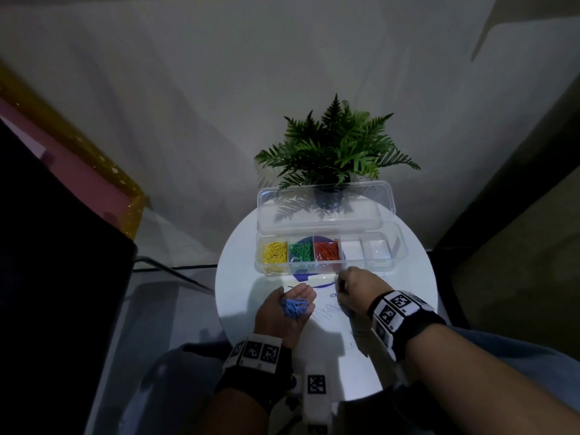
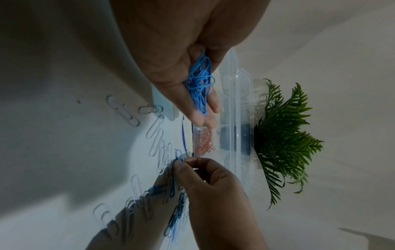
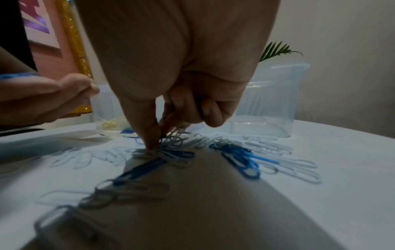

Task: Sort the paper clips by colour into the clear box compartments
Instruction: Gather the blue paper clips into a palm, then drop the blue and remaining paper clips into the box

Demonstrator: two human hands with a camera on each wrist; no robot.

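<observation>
A clear box [image 1: 326, 269] stands open at the back of the round white table [image 1: 414, 277], its lid [image 1: 323, 208] tipped back. From the left, its compartments hold yellow clips [image 1: 275, 252], green clips [image 1: 300, 252] and red clips [image 1: 326, 251]; the two right ones [image 1: 365, 249] are bare. My left hand [image 1: 298, 298] lies palm up in front of the box and carries several blue clips [image 2: 200, 84]. To its right, my right hand [image 1: 340, 285] reaches down and pinches a blue clip [image 2: 178, 159] between thumb and forefinger. Around it lie loose white clips [image 3: 267, 147] and blue clips [image 3: 239, 155].
A potted fern [image 1: 335, 149] stands right behind the box lid. A purple mark [image 1: 306, 274] shows on the table under the box. A dark chair [image 1: 62, 246] fills the left side. My knees sit under the table's near edge.
</observation>
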